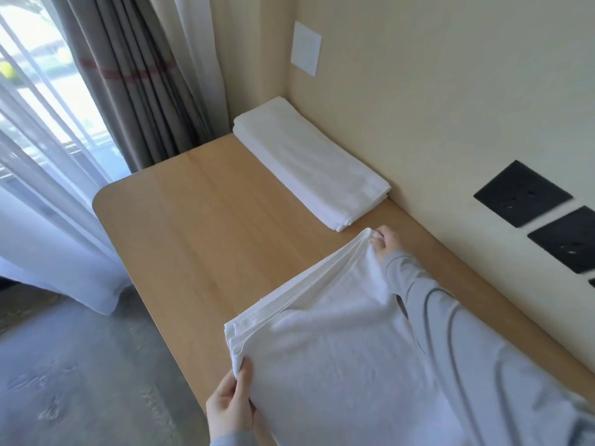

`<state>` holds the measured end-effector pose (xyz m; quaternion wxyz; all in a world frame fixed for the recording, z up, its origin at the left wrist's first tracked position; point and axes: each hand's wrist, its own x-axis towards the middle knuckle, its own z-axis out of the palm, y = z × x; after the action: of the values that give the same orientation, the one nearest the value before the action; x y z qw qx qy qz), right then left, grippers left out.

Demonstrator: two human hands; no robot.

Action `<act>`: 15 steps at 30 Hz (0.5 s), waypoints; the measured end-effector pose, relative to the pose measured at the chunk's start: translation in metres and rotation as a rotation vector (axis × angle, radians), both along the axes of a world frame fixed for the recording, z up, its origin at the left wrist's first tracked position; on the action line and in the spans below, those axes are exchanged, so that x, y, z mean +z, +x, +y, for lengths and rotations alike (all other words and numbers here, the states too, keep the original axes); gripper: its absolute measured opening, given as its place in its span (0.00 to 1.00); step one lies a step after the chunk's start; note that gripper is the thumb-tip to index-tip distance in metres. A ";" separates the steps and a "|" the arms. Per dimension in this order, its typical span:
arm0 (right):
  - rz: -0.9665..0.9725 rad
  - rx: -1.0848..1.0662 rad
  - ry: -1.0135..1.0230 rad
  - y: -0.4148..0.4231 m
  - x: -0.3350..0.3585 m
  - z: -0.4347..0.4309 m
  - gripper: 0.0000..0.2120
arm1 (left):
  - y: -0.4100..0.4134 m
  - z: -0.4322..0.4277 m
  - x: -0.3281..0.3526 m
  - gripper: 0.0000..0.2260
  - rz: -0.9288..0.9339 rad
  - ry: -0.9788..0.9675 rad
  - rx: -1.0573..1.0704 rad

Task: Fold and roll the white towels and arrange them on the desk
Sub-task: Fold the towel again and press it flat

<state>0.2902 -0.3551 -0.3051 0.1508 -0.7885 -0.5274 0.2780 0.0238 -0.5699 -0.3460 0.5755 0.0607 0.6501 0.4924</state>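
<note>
White towel (338, 333) is held over the desk (209, 220), pinched at the near corner by the left hand (230, 410) and at the far corner by the right hand (388, 244), its long edge stretched between them.

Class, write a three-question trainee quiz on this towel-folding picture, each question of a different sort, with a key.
1. True or false: the folded towel lies on the desk beside the wall.
2. The left hand grips the held towel at: A) its near corner; B) its middle; C) nowhere.
3. Fill in: the right hand pinches the held towel's ___ corner.
Key: 1 true; 2 A; 3 far.
</note>
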 end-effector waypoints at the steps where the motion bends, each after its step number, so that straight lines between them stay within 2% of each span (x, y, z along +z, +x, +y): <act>1: -0.005 0.001 0.009 0.000 -0.005 -0.001 0.05 | -0.002 0.002 0.000 0.05 0.021 -0.009 -0.008; 3: -0.016 0.008 0.029 -0.001 -0.012 -0.003 0.05 | -0.006 0.009 0.000 0.02 0.095 -0.001 -0.044; 6: -0.025 0.024 0.074 0.001 -0.013 -0.008 0.07 | -0.012 0.027 0.005 0.10 0.227 0.054 -0.125; 11: 0.001 -0.016 0.145 0.011 -0.003 -0.006 0.11 | -0.019 0.045 0.013 0.10 0.381 0.180 -0.131; 13: -0.035 0.022 0.092 0.007 -0.003 -0.002 0.09 | -0.022 0.050 0.010 0.09 0.444 0.134 -0.134; 15: -0.188 0.124 0.026 0.000 -0.003 0.001 0.05 | -0.021 0.054 0.013 0.12 0.544 0.045 -0.220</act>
<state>0.2905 -0.3543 -0.3084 0.0934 -0.7750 -0.5905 0.2048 0.0029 -0.5154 -0.3333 0.4287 0.2734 0.7588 0.4071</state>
